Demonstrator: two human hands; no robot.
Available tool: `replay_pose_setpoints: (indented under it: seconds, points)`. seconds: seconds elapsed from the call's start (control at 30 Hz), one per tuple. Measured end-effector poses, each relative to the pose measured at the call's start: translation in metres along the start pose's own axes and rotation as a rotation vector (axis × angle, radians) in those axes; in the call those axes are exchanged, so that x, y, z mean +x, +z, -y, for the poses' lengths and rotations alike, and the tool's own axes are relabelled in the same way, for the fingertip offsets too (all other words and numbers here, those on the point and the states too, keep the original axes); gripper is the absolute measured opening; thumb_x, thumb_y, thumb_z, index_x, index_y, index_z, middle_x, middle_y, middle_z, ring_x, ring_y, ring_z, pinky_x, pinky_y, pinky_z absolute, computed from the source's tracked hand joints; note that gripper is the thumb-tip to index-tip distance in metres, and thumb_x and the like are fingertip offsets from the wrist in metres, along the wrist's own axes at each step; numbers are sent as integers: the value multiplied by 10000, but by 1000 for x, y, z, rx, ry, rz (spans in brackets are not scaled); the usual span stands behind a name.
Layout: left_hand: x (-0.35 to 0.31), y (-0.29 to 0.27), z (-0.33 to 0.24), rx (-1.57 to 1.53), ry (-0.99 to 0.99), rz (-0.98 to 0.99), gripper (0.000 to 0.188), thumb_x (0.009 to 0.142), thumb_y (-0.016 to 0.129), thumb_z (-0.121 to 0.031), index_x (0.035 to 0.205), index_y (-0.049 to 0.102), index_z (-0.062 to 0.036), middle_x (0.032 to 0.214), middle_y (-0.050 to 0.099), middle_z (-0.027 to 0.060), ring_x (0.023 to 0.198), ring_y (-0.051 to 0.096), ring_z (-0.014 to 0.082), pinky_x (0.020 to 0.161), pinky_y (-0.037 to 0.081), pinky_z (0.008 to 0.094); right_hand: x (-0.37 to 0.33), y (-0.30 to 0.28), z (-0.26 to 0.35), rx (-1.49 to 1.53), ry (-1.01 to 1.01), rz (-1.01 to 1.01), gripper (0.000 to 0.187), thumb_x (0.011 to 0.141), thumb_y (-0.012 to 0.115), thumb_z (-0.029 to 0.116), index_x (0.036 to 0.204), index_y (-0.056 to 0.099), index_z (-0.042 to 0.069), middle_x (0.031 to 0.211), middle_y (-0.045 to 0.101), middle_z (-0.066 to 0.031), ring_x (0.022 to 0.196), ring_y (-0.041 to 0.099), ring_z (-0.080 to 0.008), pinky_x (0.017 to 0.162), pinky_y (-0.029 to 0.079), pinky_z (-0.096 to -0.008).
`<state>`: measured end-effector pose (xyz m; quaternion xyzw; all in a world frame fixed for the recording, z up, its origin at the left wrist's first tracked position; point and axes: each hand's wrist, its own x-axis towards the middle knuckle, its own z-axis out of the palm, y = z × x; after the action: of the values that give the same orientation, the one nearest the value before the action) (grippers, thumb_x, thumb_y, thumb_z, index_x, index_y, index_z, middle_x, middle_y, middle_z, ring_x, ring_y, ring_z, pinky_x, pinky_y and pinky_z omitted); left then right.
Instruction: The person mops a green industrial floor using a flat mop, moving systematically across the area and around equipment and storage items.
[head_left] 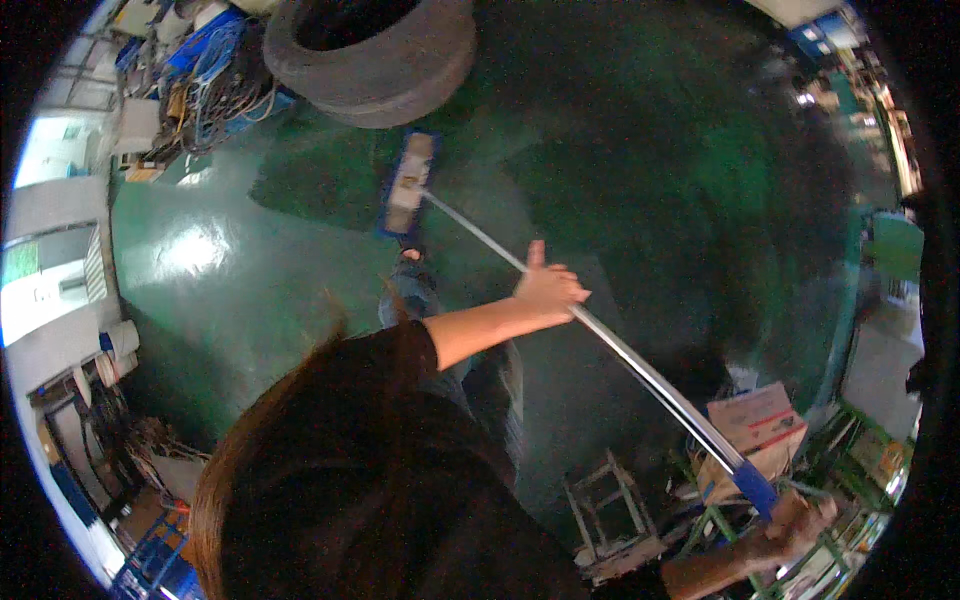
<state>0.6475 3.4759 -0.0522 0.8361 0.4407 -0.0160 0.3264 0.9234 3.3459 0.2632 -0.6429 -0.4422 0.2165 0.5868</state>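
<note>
A flat mop with a silver pole [655, 378] runs slantwise across the view. Its flat head [410, 185], pale in the middle with a blue rim, lies on the green floor just beyond my foot. Partway along the pole my left hand [552, 288] is closed round it, thumb stretched out along the metal. My right hand [800, 528] is closed at the blue grip [755, 488] on the pole's near end, low at the right; some of its fingers are blurred.
A large tyre [375, 70] lies beyond the mop head. Tangled hoses and cables [225, 85] are heaped at the far left. A cardboard box [757, 430] and a small metal frame [612, 510] stand near my right hand. Shiny green floor [640, 160] spreads between them.
</note>
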Motion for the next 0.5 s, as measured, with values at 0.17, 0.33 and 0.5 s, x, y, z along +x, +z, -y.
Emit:
replay_pose_setpoints:
  seconds: [0.17, 0.33, 0.5]
  points:
    - [84, 11, -147, -163, 129, -144, 351, 909, 415, -369, 815, 665, -140, 811, 585, 8, 993, 541, 198, 994, 128, 676, 0, -135, 81, -277, -228, 181, 172, 853, 501, 156, 780, 539, 5, 895, 569, -118, 660, 565, -185, 672, 517, -415]
    - [166, 40, -205, -280, 95, -278, 199, 830, 565, -309, 815, 628, -121, 885, 580, 23, 1004, 534, 229, 951, 232, 689, -10, -225, 56, -1390, -193, 128, 270, 886, 476, 224, 923, 566, -28, 993, 586, -178, 805, 591, -254, 720, 509, -409]
    - [163, 65, -222, -364, 143, -362, 242, 722, 664, -258, 895, 569, -119, 971, 566, 20, 1042, 502, 228, 938, 297, 659, -22, -306, 30, -1322, -653, -59, 367, 907, 426, 270, 997, 568, -55, 980, 612, -179, 850, 605, -281, 803, 476, -432]
